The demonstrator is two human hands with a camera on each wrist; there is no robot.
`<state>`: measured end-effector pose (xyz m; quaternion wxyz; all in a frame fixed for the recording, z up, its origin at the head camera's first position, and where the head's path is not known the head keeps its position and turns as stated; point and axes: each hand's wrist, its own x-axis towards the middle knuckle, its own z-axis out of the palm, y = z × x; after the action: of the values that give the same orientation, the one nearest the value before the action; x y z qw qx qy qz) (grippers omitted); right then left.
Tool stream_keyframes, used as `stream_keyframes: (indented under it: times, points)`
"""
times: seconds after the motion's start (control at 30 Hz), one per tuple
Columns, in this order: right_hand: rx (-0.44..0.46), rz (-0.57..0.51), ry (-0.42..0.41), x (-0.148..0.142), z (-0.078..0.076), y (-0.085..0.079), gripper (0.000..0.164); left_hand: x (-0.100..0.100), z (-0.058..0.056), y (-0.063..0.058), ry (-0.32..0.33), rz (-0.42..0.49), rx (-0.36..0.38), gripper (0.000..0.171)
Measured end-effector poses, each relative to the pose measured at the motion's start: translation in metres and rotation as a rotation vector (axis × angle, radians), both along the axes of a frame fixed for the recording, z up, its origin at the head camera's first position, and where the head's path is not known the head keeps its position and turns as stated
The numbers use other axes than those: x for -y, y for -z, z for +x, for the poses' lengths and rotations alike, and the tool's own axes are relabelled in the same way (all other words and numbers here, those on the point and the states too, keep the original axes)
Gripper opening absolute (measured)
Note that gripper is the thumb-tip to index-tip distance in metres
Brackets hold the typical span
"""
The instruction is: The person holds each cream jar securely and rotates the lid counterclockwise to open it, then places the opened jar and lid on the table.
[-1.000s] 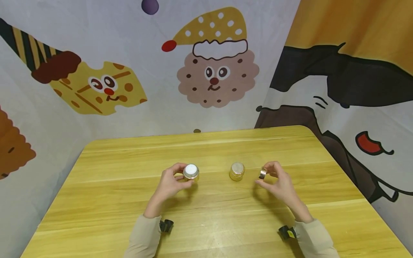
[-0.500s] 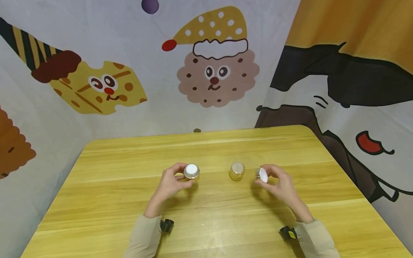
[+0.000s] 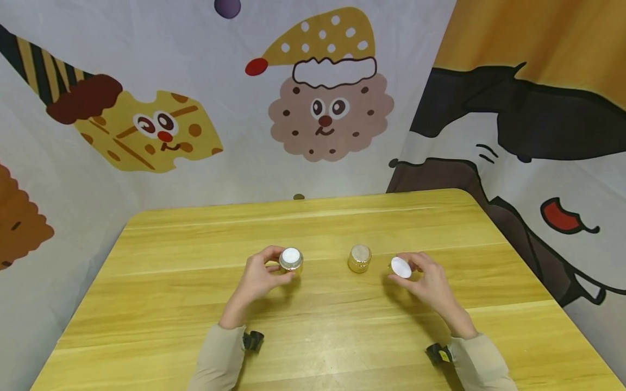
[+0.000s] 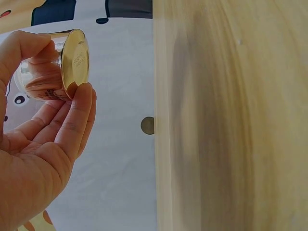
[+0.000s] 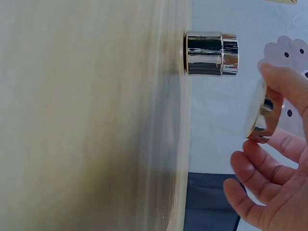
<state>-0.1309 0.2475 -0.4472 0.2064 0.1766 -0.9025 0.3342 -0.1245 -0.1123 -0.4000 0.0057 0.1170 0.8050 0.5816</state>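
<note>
My left hand (image 3: 261,275) grips a small gold jar (image 4: 45,72) by its sides, above the table. A white disc (image 3: 291,255) shows at the jar's top, and its shiny gold base faces the left wrist camera. My right hand (image 3: 424,276) pinches a gold lid (image 5: 265,115) between thumb and fingers, the lid's white inner side (image 3: 401,267) tilted up toward the head camera. Between the hands a second gold jar (image 3: 360,259) stands upright on the table with its lid on; in the right wrist view it lies beyond the pinched lid.
The light wooden table (image 3: 313,336) reaches back to a cloth backdrop (image 3: 235,184) printed with cartoon figures. Black wrist cameras (image 3: 253,341) are strapped at both sleeves.
The right hand has turned the lid from edge-on until its white inside faces up toward the head camera, and has dipped slightly. The left hand and standing jar stay nearly still.
</note>
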Motion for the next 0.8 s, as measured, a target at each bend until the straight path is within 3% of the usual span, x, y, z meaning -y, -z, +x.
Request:
stream_keyframes:
  times: [0.47, 0.8]
  points:
    - [0.227, 0.134, 0.043, -0.0015, 0.0002, -0.0014, 0.047, 0.001, 0.0001, -0.001, -0.01, -0.002, 0.012, 0.041]
    - [0.393, 0.19, 0.024, -0.0025, 0.0004, -0.0033, 0.048, 0.001, 0.0007, -0.0018, -0.009, -0.006, 0.007, 0.041]
